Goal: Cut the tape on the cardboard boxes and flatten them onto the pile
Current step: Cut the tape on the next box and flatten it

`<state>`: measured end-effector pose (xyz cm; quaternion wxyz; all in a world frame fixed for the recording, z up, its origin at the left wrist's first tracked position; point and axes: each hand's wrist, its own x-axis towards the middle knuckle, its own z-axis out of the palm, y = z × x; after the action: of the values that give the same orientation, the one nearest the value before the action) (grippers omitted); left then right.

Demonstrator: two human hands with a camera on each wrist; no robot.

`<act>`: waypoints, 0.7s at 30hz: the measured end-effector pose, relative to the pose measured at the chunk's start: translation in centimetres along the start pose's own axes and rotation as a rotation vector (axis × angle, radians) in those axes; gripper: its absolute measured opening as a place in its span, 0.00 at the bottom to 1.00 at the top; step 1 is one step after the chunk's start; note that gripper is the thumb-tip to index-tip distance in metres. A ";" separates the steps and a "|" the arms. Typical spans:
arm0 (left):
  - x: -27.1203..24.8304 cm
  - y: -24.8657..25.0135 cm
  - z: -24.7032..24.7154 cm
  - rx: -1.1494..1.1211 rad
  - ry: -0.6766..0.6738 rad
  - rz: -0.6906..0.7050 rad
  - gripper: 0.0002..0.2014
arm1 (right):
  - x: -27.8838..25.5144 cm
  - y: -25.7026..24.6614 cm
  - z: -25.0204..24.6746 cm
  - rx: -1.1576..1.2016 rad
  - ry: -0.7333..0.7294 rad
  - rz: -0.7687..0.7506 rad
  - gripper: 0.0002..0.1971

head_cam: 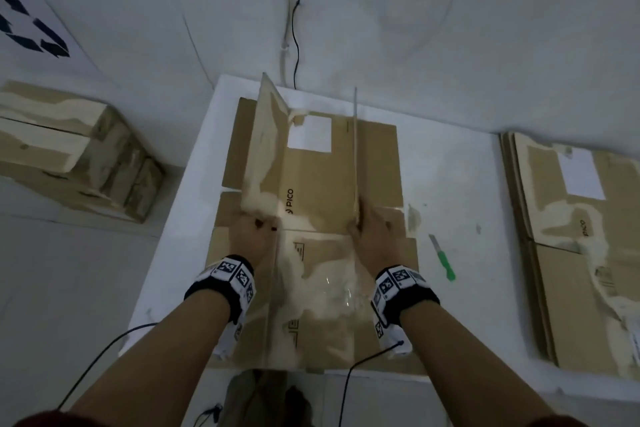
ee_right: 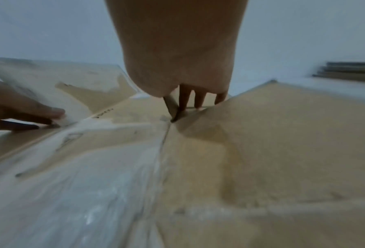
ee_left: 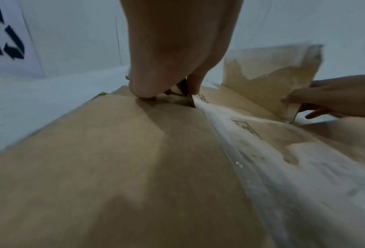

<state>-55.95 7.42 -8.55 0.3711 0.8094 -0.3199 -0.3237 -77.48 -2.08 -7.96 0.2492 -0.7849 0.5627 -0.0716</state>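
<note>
An opened brown cardboard box (head_cam: 311, 180) with "PICO" print and torn tape lies spread on the white table (head_cam: 450, 184). Two of its flaps stand upright. My left hand (head_cam: 266, 224) grips the near corner of the left flap (head_cam: 263, 149), fingers curled over its edge (ee_left: 177, 91). My right hand (head_cam: 358, 224) pinches the near end of the right flap (head_cam: 355, 149), which shows edge-on, thumb on one side and fingers on the other (ee_right: 183, 102). A green-handled knife (head_cam: 443, 262) lies on the table to the right of my right hand, untouched.
A pile of flattened boxes (head_cam: 571, 218) lies at the right. Taped, closed boxes (head_cam: 69, 149) sit on the floor at the left. Black cables (head_cam: 296, 28) hang along the wall behind the table, and cables trail from both wristbands.
</note>
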 end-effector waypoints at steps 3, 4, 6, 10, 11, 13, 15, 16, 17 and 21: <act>-0.5 0.1 0.6 -0.101 0.198 -0.116 0.33 | -0.8 0.7 2.0 0.269 0.182 0.176 0.38; -0.7 0.3 0.9 -0.149 0.325 -0.157 0.45 | -1.1 0.9 2.6 0.361 0.270 0.240 0.39; -0.9 0.3 1.3 -0.195 0.499 -0.167 0.59 | -1.3 1.5 3.4 0.471 0.509 0.333 0.40; 0.5 -0.6 1.9 0.187 0.507 -0.022 0.53 | -1.2 2.0 3.4 0.270 0.713 0.441 0.51; 0.8 -0.8 2.2 0.329 0.457 0.107 0.47 | -0.9 2.2 3.6 0.189 0.694 0.381 0.46; 0.8 -1.9 3.4 0.471 0.206 0.400 0.35 | -0.4 2.1 4.1 0.105 0.592 0.140 0.32; 0.8 -3.5 4.4 0.565 0.000 0.531 0.27 | -0.3 1.7 5.1 0.056 0.383 -0.066 0.26; 0.7 -3.7 4.5 0.616 -0.051 0.529 0.27 | -0.5 1.4 5.7 -0.015 0.273 -0.108 0.26; 0.7 -4.0 4.7 0.667 -0.069 0.517 0.29 | -0.8 1.2 6.2 -0.112 0.201 -0.110 0.27; 1.0 -3.9 4.9 0.740 -0.064 0.509 0.29 | -1.0 1.0 6.5 -0.241 0.151 -0.043 0.28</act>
<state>-57.98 6.78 -14.50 0.1142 0.7729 -0.6143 -0.1107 -76.13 0.64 -13.85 0.1087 -0.8134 0.5674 -0.0676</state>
